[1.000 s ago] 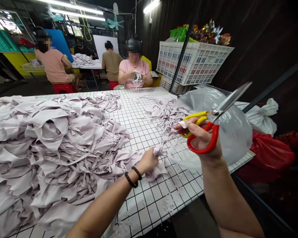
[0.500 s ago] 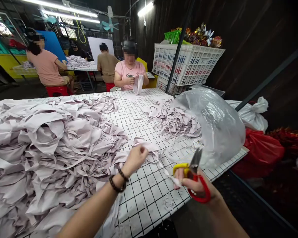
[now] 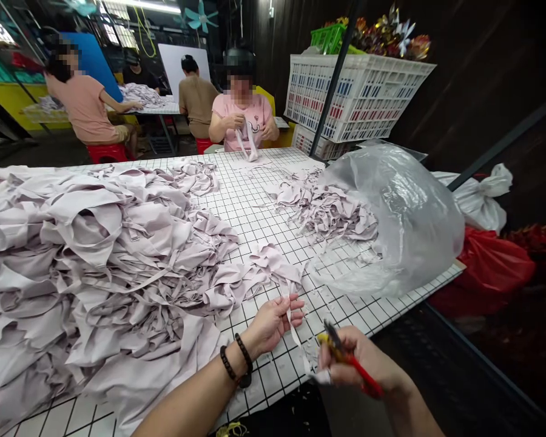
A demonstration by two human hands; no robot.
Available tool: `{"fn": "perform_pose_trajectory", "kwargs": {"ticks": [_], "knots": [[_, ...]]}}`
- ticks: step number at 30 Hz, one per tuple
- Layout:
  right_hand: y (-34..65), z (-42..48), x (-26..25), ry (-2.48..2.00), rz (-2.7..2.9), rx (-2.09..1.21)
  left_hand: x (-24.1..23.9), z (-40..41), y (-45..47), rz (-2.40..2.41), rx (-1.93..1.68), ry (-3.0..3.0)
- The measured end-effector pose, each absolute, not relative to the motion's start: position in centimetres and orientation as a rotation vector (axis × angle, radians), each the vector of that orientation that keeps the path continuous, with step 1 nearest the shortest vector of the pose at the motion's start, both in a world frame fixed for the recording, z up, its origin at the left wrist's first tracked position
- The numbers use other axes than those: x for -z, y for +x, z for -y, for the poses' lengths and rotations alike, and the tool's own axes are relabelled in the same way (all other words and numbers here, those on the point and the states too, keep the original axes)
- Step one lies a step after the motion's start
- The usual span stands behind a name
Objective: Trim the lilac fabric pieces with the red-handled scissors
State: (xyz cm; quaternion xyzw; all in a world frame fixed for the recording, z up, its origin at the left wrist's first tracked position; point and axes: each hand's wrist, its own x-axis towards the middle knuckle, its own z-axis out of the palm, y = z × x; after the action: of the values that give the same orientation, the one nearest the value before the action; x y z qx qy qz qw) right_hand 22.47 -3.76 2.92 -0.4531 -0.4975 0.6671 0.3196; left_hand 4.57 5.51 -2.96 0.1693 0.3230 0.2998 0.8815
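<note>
My right hand (image 3: 357, 363) grips a pair of scissors (image 3: 341, 354) with red and yellow handles, low at the near table edge, blades pointing up and left. My left hand (image 3: 275, 320), with dark bead bracelets on the wrist, pinches a thin pale fabric strip (image 3: 295, 331) that runs down to the scissors. A small bundle of pale lilac fabric (image 3: 273, 262) lies just beyond my left hand. A large heap of the same fabric pieces (image 3: 91, 261) covers the left of the white grid table (image 3: 255, 218).
A clear plastic bag (image 3: 391, 212) lies on the table's right side with cut scraps (image 3: 327, 209) beside it. White crates (image 3: 359, 97) stand behind. A red bag (image 3: 486, 273) and a white bag (image 3: 477, 200) sit off the right edge. A person (image 3: 243, 115) handles fabric across the table; others sit further back.
My right hand came down from head height to the near table edge with the scissors. My left hand moved nearer and now holds a thin strip instead of a bunched piece.
</note>
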Motion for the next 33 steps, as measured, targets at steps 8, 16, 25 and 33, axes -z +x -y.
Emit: {"fn": "perform_pose_trajectory", "kwargs": {"ticks": [8, 16, 25, 33], "knots": [[20.2, -6.0, -0.4, -1.308, 1.627, -1.181, 2.4, -5.2, 1.7, -0.732, -0.665, 0.741], [17.2, -10.3, -3.2, -1.248, 1.625, -0.905, -0.4, -7.7, -1.0, -0.923, -0.987, 1.040], [16.2, -6.4, -0.8, -1.313, 1.356, -1.151, -1.0, -8.2, -0.3, -0.671, -1.029, 1.029], [20.0, -3.7, -4.7, -1.712, 1.890, -0.807, -0.3, -7.9, -0.3, -0.765, -0.987, 1.277]]}}
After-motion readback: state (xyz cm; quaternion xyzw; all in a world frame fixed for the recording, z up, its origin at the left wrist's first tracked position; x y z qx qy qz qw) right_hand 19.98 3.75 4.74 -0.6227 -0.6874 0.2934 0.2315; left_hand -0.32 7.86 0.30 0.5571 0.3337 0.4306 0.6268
